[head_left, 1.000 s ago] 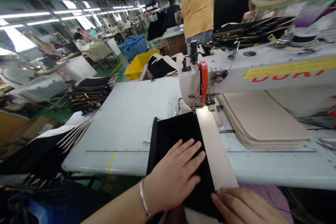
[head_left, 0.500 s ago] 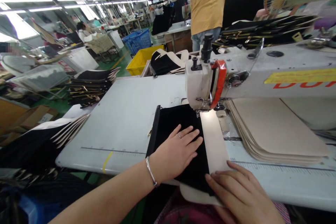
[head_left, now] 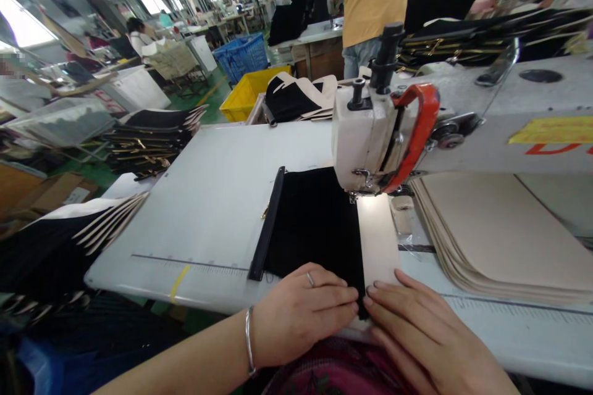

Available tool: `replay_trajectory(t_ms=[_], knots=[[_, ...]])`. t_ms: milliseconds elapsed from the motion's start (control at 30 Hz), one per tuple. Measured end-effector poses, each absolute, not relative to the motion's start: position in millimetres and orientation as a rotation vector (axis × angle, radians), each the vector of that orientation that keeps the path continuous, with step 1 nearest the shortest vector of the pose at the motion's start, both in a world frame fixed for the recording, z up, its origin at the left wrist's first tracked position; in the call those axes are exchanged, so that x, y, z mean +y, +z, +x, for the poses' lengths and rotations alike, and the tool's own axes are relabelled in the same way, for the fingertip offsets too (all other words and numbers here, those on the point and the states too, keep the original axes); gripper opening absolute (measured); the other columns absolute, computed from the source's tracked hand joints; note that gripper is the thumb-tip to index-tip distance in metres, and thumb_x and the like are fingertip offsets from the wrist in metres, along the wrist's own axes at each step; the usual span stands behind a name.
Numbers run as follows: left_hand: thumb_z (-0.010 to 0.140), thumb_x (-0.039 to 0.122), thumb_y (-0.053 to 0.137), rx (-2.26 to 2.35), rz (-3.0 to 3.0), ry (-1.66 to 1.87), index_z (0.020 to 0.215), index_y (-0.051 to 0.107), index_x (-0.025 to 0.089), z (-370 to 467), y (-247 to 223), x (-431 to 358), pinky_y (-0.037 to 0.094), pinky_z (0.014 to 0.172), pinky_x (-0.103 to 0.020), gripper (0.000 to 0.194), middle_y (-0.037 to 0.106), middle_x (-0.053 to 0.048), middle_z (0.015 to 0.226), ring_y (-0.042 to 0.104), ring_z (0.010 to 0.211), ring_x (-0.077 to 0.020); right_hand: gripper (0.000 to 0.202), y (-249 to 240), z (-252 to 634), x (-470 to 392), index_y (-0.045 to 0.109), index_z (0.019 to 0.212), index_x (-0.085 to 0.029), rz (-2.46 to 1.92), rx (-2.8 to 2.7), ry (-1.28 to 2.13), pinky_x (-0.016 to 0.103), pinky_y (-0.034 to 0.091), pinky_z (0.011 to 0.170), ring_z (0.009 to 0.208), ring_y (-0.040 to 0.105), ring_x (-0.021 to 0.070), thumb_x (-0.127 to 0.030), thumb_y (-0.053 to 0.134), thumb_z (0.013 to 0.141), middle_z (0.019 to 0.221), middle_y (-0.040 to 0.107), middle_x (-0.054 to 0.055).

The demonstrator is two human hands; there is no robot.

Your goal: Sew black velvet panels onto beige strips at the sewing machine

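Note:
A black fabric panel (head_left: 310,228) lies over a cream panel (head_left: 380,247) under the needle end of a sewing machine (head_left: 365,136). A dark strip (head_left: 267,228) with a gold zipper pull runs along the black panel's left side. My left hand (head_left: 301,308) lies palm down on the near end of the black panel, fingers stretched flat and its thumb hidden. Beside it, my right hand (head_left: 430,333) has its fingers over the near end of the cream panel, by the seam edge, with the thumb lower down at the panel's rim.
Cream panels (head_left: 500,228) are stacked right of the needle. Black pieces with gold zippers (head_left: 143,142) pile up left of the table (head_left: 199,197), and more black-and-cream pieces (head_left: 106,222) hang nearer. A yellow crate (head_left: 250,95) stands behind; a person in a yellow shirt (head_left: 375,0) is beyond.
My left hand has slid back toward me, from the middle of the black panel to its near end beside my right hand. The right hand stays at the near edge. The view has shifted slightly.

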State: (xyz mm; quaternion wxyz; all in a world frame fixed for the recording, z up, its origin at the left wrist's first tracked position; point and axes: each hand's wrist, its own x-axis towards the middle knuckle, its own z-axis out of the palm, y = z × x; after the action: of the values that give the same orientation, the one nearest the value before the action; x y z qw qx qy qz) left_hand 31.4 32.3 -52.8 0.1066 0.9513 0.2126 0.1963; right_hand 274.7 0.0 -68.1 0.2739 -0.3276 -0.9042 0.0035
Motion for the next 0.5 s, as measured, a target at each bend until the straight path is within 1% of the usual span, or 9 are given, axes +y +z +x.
replay_trajectory(t_ms=[100, 200, 333, 400, 500], knots=[[0.094, 0.015, 0.054, 0.598, 2.800, 0.621, 0.112, 0.062, 0.012, 31.2, -53.4, 36.6, 0.047, 0.101, -0.028, 0.020, 0.067, -0.004, 0.119, 0.058, 0.113, -0.0144, 0.030, -70.0, 278.8, 1.9, 0.062, 0.120, -0.015, -0.894, -2.455, -0.001, 0.041, 0.037, 0.107, 0.120, 0.050, 0.0197, -0.020, 0.054, 0.092, 0.119, 0.063, 0.006], [0.096, 0.016, 0.051, 0.585, 2.846, 0.599, 0.112, 0.063, 0.012, 31.9, -52.7, 43.5, 0.045, 0.103, -0.028, 0.020, 0.067, -0.004, 0.121, 0.058, 0.114, -0.0138, 0.035, -74.3, 281.1, 5.5, 0.058, 0.127, -0.016, -0.929, -2.470, 0.004, 0.042, 0.038, 0.104, 0.115, 0.051, 0.0194, -0.021, 0.055, 0.092, 0.121, 0.061, 0.006], [0.099, 0.017, 0.043, 0.618, 2.892, 0.512, 0.114, 0.062, 0.014, 34.3, -53.2, 54.5, 0.044, 0.104, -0.031, 0.024, 0.065, -0.003, 0.124, 0.057, 0.115, -0.0159, 0.038, -78.2, 283.4, 9.9, 0.053, 0.133, -0.021, -1.019, -2.485, 0.063, 0.042, 0.037, 0.103, 0.118, 0.048, 0.0190, -0.022, 0.051, 0.095, 0.126, 0.057, 0.004], [0.100, 0.017, 0.041, 0.620, 2.912, 0.505, 0.114, 0.063, 0.015, 35.6, -53.9, 60.5, 0.044, 0.104, -0.031, 0.026, 0.065, -0.003, 0.124, 0.057, 0.115, -0.0158, 0.037, -78.3, 283.3, 11.6, 0.053, 0.133, -0.022, -1.059, -2.476, 0.079, 0.041, 0.038, 0.103, 0.118, 0.047, 0.0189, -0.021, 0.049, 0.096, 0.127, 0.057, 0.003], [0.099, 0.018, 0.041, 0.623, 2.928, 0.495, 0.115, 0.062, 0.015, 36.8, -53.5, 69.9, 0.045, 0.102, -0.031, 0.027, 0.065, -0.004, 0.125, 0.056, 0.116, -0.0163, 0.034, -76.9, 281.5, 14.8, 0.055, 0.129, -0.022, -1.114, -2.432, 0.065, 0.041, 0.039, 0.102, 0.117, 0.049, 0.0191, -0.024, 0.051, 0.095, 0.125, 0.059, 0.002]])
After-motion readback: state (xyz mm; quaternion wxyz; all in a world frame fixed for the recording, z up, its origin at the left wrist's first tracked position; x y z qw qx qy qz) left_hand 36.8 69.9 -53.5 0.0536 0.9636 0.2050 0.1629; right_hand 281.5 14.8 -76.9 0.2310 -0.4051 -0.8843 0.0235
